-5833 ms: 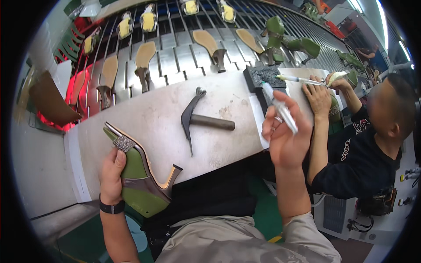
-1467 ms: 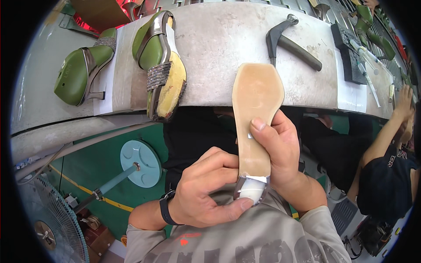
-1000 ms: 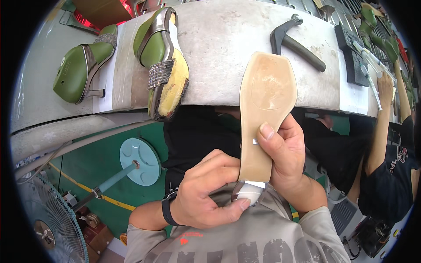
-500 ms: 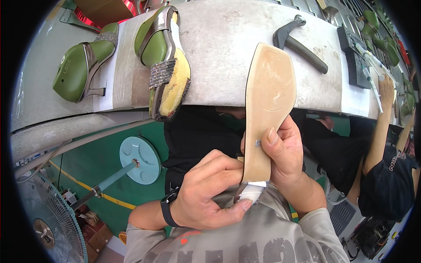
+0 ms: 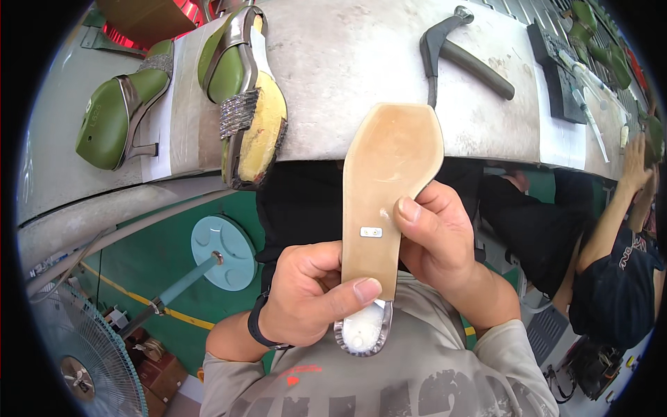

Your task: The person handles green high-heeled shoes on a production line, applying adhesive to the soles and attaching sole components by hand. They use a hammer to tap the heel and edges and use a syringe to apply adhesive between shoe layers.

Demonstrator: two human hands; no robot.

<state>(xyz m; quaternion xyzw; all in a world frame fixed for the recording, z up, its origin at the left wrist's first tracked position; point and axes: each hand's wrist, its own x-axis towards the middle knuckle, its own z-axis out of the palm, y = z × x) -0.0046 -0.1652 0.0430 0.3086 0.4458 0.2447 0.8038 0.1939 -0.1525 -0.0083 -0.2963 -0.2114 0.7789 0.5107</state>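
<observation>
Sole (image 5: 389, 167): before torso (image 5: 417, 368), toe overlapping benchtop (image 5: 333, 83) edge in view
Left hand (image 5: 306, 293): clamped on heel end
Right hand (image 5: 441, 240): pinching sole's right edge
Gap: strapped shoe (image 5: 240, 115) to hammer (image 5: 478, 69) — shoe tip overhangs

Against the earliest view, the left hand (image 5: 302, 295) has given up a green heeled shoe and the right hand (image 5: 438, 236) a slim tube; both now grip a tan sole (image 5: 392, 160). Two green shoes, one lying at the far left (image 5: 114, 128) and one showing a yellow underside (image 5: 267, 132), have come onto the surface (image 5: 333, 83). Since the last view, the sole has shifted left and dropped, the left thumb has slid off the heel's white hollow (image 5: 363, 330), and the small metal plate (image 5: 371, 232) has come clear of the right thumb.
</observation>
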